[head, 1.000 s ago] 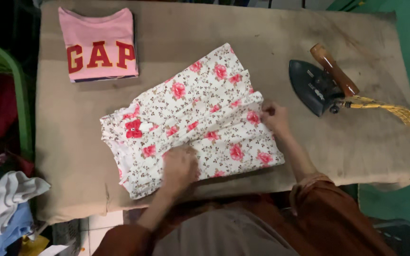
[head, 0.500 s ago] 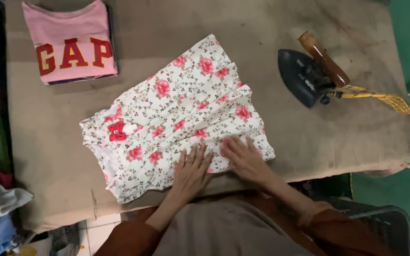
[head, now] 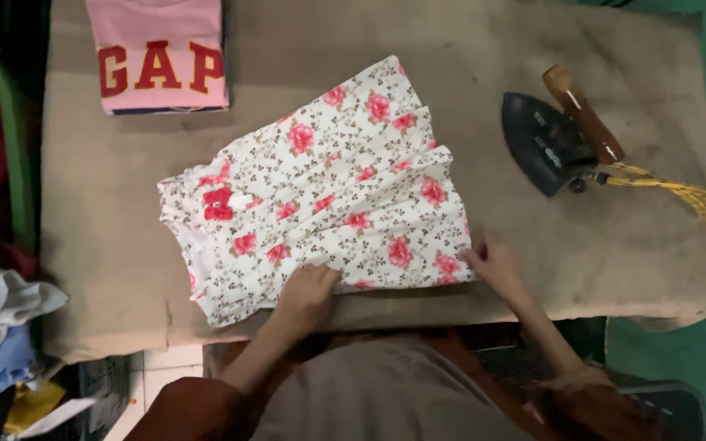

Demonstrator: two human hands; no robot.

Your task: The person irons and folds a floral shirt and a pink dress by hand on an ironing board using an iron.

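Just pink tee (head: 159, 55) top-left w/ red lettering

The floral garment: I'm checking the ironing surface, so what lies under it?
The floral garment lies on the brown padded table cover. Anything beneath its folds is hidden.

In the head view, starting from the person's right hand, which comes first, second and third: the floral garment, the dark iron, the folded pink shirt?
From the right hand:
1. Floral garment: touching the hand, at its left, mid-table.
2. Dark iron: beyond the hand, slightly right.
3. Folded pink shirt: far left corner of the table.
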